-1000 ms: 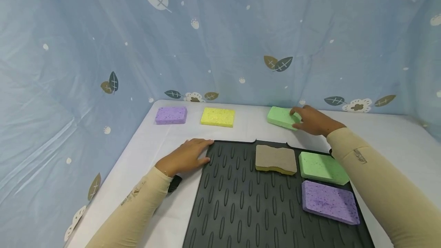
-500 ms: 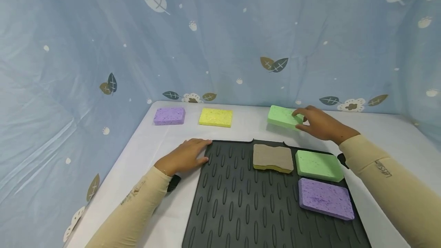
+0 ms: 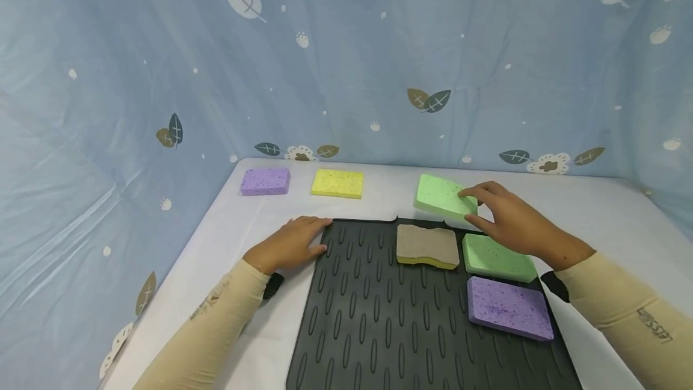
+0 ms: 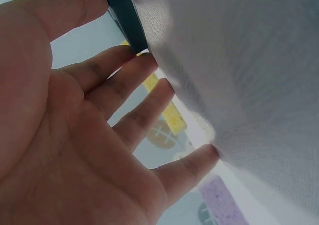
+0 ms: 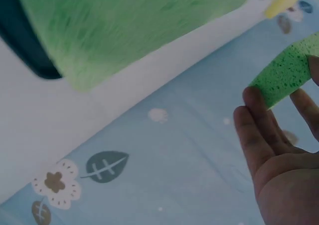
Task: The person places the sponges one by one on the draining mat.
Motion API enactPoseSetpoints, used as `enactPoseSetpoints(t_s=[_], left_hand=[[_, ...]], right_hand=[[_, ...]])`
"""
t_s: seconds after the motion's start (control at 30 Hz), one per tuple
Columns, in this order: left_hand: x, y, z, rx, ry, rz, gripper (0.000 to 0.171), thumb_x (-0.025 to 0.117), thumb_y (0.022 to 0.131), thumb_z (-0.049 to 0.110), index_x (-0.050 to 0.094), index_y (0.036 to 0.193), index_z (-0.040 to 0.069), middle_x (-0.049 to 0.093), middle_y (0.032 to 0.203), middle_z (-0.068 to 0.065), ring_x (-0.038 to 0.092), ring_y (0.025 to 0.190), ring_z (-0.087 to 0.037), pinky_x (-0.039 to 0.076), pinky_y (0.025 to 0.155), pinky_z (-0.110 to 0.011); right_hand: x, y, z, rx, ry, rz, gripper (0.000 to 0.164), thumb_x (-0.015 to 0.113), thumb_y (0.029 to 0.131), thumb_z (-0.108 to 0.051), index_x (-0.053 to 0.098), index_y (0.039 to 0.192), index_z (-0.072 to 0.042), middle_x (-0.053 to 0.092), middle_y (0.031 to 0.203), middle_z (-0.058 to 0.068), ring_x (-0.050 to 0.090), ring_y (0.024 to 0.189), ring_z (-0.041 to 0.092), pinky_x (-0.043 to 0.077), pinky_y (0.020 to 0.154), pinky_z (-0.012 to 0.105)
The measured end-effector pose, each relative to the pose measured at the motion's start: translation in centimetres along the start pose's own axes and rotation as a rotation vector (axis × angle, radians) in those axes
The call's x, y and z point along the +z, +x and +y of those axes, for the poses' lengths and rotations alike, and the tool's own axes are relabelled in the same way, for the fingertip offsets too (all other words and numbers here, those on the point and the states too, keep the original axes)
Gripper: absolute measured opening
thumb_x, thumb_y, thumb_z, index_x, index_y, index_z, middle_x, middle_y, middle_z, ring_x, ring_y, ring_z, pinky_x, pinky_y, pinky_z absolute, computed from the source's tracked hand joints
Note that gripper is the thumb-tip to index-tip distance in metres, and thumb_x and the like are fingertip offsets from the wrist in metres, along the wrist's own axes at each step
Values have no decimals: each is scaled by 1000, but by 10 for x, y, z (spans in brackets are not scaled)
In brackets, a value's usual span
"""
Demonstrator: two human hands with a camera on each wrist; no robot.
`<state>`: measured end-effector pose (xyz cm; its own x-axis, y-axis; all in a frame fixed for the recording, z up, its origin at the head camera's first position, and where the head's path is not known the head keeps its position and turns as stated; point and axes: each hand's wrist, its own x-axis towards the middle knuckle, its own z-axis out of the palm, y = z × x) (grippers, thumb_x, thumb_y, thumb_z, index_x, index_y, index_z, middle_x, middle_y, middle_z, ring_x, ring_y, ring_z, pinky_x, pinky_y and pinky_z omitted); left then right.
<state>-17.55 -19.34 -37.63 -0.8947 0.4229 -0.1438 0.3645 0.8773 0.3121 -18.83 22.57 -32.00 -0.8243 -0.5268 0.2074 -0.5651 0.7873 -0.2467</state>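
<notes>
My right hand pinches a light green sponge by its right end, thumb below and fingers above, near the back edge of a black ridged mat. In the right wrist view the held sponge shows its porous side between thumb and fingers. At the mat's back left corner rests my left hand, fingers extended, thumb along the edge. The left wrist view shows the left fingertips against the white cloth and the mat's dark corner.
On the mat lie a grey-topped yellow sponge, another green sponge and a purple sponge. Behind it, on the white cloth, lie a purple sponge and a yellow sponge. A blue leaf-print curtain hangs behind.
My right hand has lifted the green sponge off the white cloth and drawn it back toward the mat. The left hand has stayed at the mat's corner.
</notes>
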Motion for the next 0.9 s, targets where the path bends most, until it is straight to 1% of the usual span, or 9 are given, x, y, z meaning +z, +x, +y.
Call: enactPoseSetpoints(t_s=[0.13,0.27,0.47,0.57,0.7,0.8,0.9], left_hand=[[1,0,0,-1,-3,0,61,63,100,30,41,153,11,45,154,-13,38,146,-34,26,121,-58],[1,0,-1,-5,-1,-1,61,62,100,31,41,153,12,45,155,-13,38,146,-34,26,121,-58],[2,1,-1,-10,3,-5,61,62,100,30,40,154,12,45,155,-13,37,146,-34,26,121,-59],[2,1,-2,-6,11,-6,61,62,100,31,40,154,12,44,155,-13,37,146,-34,25,121,-59],[2,1,-1,1,15,-6,61,62,100,31,40,154,11,44,155,-13,37,146,-35,26,121,-60],[1,1,0,0,11,-8,61,62,100,31,40,154,11,44,155,-14,37,146,-35,26,121,-60],[0,0,0,4,13,-10,61,62,100,31,40,154,11,44,156,-13,37,147,-35,26,121,-60]], right_hand=[[1,-15,-13,-3,-9,28,44,71,93,-16,58,135,-7,57,129,18,63,106,29,56,81,48],[4,-28,-22,-36,-24,52,44,74,91,-16,59,132,-9,58,129,16,65,105,29,57,78,44],[7,-47,-35,-72,-44,65,45,77,88,-16,62,131,-13,60,127,13,64,109,29,57,80,46],[10,-55,-40,-93,-49,79,47,80,85,-17,63,129,-16,60,127,10,64,110,28,58,80,44],[18,-64,-47,-137,-65,105,50,83,81,-17,64,127,-20,61,126,7,66,105,24,58,74,39],[25,-69,-52,-172,-96,124,53,85,78,-19,65,126,-22,62,124,7,66,104,25,58,74,41],[31,-73,-57,-203,-114,139,55,87,75,-20,65,125,-22,64,121,7,66,106,27,58,78,45]])
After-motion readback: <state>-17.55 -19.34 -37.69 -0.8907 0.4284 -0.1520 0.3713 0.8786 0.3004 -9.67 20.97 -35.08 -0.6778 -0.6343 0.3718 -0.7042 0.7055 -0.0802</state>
